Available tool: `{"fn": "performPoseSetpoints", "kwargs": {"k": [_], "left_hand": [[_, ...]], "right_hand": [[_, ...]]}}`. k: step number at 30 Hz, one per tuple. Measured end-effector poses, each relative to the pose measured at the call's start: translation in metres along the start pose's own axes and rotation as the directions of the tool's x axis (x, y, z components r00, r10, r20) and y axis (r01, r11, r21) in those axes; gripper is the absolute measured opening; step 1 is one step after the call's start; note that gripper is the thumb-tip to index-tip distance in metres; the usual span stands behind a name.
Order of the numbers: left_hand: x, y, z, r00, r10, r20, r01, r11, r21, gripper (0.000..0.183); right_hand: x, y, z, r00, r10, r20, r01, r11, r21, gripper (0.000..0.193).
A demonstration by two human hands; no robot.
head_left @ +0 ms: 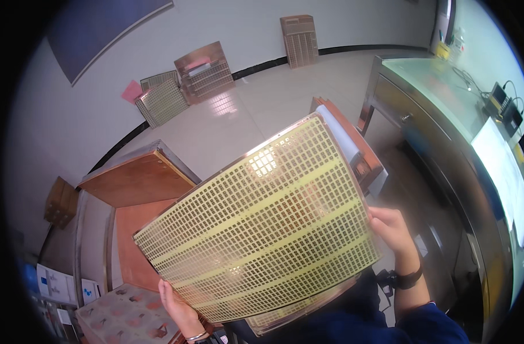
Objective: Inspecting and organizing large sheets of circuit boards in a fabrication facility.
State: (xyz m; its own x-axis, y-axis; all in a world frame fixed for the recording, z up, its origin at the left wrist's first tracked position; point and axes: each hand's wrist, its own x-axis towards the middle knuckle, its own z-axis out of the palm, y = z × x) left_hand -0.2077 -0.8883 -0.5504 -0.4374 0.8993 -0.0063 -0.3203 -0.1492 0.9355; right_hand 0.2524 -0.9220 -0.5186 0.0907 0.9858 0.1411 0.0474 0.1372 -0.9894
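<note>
A large yellow-green circuit board panel [256, 229], covered in rows of small square pads, is held up tilted before me. My left hand [178, 309] grips its lower left edge, with the fingers partly behind the panel. At its right edge my right hand [391, 226] pinches the border between thumb and fingers. Beneath the lower edge another similar panel [299, 309] shows, near my lap. Bright reflections lie on the held panel's surface.
An orange-brown wooden rack [138, 178] stands at the left. More panels lean against the far wall, among them a copper-coloured stack [300, 43] and a stack with pink paper [204, 71]. At right is a glass-topped desk [411, 71] with a telephone [497, 100].
</note>
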Motion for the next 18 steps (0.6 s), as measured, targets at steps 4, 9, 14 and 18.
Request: {"fn": "performPoseSetpoints", "kwargs": {"k": [4, 9, 14, 18], "left_hand": [[-0.003, 0.006, 0.003, 0.999, 0.043, -0.024, -0.042, 0.998, 0.035, 0.026], [-0.012, 0.018, 0.008, 0.986, 0.126, 0.112, -0.111, 0.985, -0.132, 0.026], [-0.010, 0.015, -0.007, 0.992, 0.010, 0.125, -0.013, 1.000, 0.023, 0.019], [-0.015, -0.013, -0.029, 0.970, -0.242, -0.020, 0.243, 0.966, 0.086, 0.021]], "right_hand": [[-0.001, 0.007, -0.002, 0.999, 0.010, -0.035, -0.008, 0.999, 0.049, 0.036], [0.008, 0.011, -0.004, 0.983, -0.010, -0.184, 0.018, 0.999, 0.042, 0.025], [0.020, 0.010, 0.005, 0.990, 0.086, -0.114, -0.086, 0.996, 0.007, 0.025], [0.018, 0.028, 0.019, 0.969, 0.242, -0.052, -0.247, 0.939, -0.240, 0.026]]}}
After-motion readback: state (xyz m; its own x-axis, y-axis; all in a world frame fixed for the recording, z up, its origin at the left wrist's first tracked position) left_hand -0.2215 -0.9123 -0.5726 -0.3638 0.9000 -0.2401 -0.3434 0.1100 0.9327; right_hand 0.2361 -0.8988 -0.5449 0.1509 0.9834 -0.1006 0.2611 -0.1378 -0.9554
